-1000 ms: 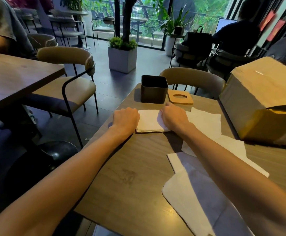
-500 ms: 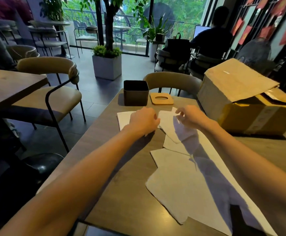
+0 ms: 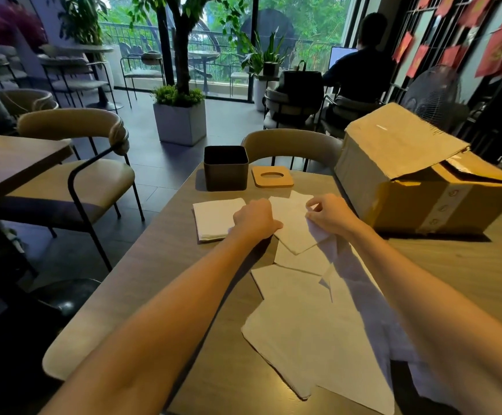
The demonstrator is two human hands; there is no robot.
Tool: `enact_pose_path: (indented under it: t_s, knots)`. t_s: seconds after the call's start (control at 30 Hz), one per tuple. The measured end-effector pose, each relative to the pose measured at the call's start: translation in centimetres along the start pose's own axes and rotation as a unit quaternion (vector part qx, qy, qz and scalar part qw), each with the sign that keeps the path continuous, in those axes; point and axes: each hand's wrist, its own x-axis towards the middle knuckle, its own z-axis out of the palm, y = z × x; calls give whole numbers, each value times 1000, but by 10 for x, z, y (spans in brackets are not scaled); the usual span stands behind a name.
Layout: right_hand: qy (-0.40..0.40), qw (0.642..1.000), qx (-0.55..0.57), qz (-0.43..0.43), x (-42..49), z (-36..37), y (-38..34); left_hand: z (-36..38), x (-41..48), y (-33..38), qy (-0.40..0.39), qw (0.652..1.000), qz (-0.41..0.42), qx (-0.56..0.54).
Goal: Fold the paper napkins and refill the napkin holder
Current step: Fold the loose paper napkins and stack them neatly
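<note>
1. Folded napkin stack: flat on the wooden table, just left of the left hand, near the dark square napkin holder.
2. Left hand: knuckles up, fingers curled under, pressing down where the stack meets the top napkin.
3. Right hand: thumb and fingers pinching the right edge of the top napkin, which lies between the two hands.
4. Loose napkins: unfolded, overlapping, spread from beneath the top napkin toward the near table edge.
5. Wooden lid: oval opening, flat, just right of the holder.
6. Cardboard box: flap raised, on the table right of the right hand.
</note>
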Motion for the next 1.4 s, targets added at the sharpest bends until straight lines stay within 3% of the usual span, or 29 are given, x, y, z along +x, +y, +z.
enact_pose_path:
  t_s: [0.13, 0.43, 0.6, 0.7, 0.83, 1.0, 1.2, 1.4]
  knots:
    - [24, 998, 55, 3, -2, -2, -2, -3, 6, -1, -14, 999, -16, -40]
    - [38, 994, 100, -3, -5, -9, -12, -4, 4, -6, 44, 988, -41, -140]
    - [54, 989, 124, -55, -6, -18, -28, -26, 5, -17, 69, 952, -45, -294]
    - [70, 981, 165, -72, -7, -15, -50, -44, 6, -33, 108, 937, -60, -327]
    - [73, 974, 181, -116, -7, 0, -82, -57, 6, -63, 145, 941, -70, -296]
    - [40, 974, 182, -127, -1, 31, -109, -60, -2, -95, 167, 967, -61, -181]
    - [12, 981, 163, -102, 0, 56, -116, -50, -2, -116, 154, 984, -55, -71]
    - [15, 987, 131, -91, 3, 65, -118, -47, 0, -125, 132, 989, -40, -45]
